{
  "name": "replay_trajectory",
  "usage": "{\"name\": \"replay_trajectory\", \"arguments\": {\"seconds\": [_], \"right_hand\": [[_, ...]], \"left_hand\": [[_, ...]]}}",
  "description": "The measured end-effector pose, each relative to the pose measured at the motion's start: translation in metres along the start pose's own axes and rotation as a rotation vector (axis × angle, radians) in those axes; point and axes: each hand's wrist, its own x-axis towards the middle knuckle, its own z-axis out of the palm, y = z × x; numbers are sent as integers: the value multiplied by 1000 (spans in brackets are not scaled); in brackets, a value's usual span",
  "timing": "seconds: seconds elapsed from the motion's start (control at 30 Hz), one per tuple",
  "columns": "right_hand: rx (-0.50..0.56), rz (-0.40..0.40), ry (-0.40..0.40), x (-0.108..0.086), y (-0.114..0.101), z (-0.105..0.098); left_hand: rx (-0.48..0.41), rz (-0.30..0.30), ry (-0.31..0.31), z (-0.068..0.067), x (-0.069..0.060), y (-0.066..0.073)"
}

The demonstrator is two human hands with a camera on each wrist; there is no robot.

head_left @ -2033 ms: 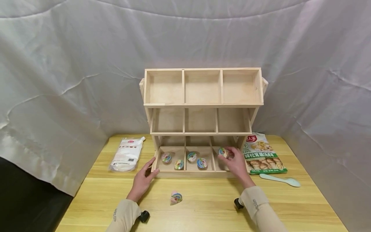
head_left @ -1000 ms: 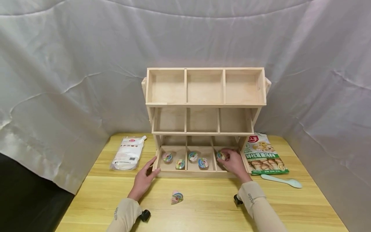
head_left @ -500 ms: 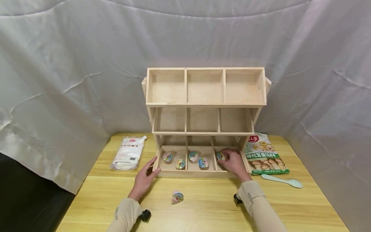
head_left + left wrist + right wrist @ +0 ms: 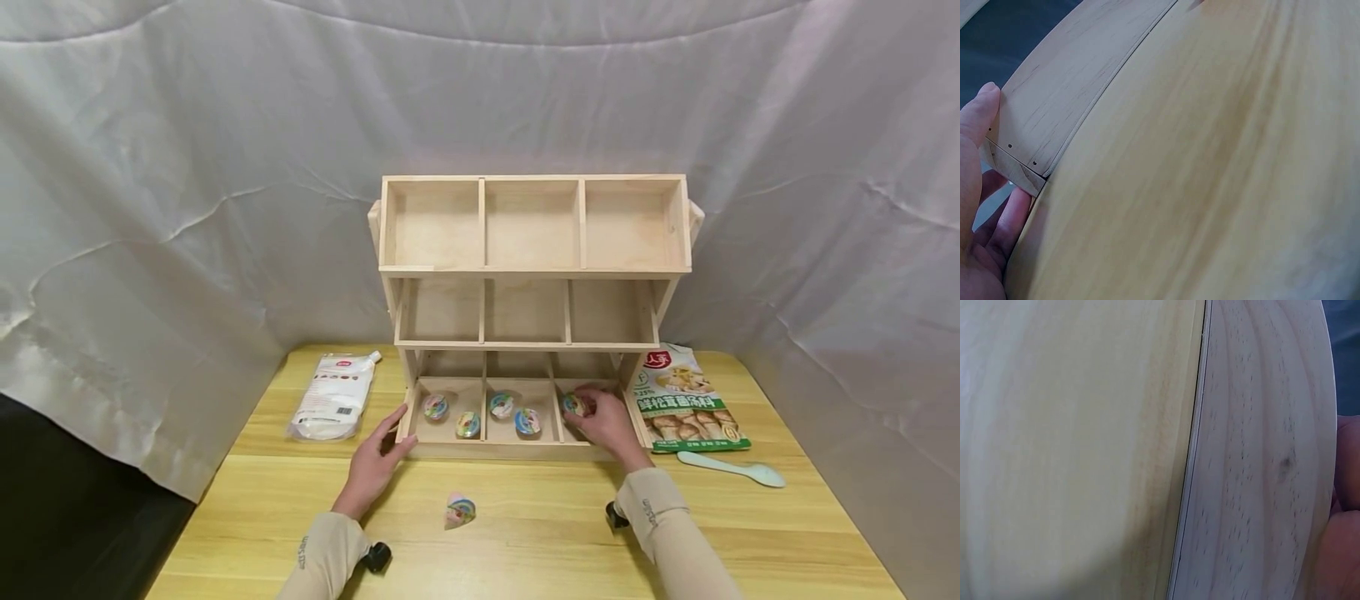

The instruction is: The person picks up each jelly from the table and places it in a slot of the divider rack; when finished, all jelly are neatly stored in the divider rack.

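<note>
A three-tier wooden rack (image 4: 517, 451) stands on the table, each tier split into three compartments. My left hand (image 4: 371, 467) grips the bottom tier's left front corner; in the left wrist view, thumb and fingers (image 4: 1013, 215) lie on either side of that corner. Inside the bottom right compartment, my right hand (image 4: 609, 423) pinches a small cup with a colourful lid (image 4: 573, 406), partly covered by the fingers. Similar cups lie in the bottom left (image 4: 435, 407) and middle (image 4: 528, 422) compartments, two in each. One more cup (image 4: 460, 510) lies tipped on the table in front.
A white spouted pouch (image 4: 332, 397) lies left of the rack. To the right are a green-and-white food packet (image 4: 686, 400) with mushrooms printed on it and a pale green spoon (image 4: 735, 468). Grey cloth (image 4: 525, 100) hangs behind and at both sides.
My right hand has lowered its cup into the bottom right compartment and still pinches it there. The left hand keeps its place on the rack's corner. The head view has shifted slightly.
</note>
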Motion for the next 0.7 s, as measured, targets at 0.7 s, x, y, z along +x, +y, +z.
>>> {"name": "replay_trajectory", "arguments": {"seconds": [0.7], "right_hand": [[0, -45, 103, -12, -8, -5]], "left_hand": [[15, -13, -2, 0, 0, 1]]}}
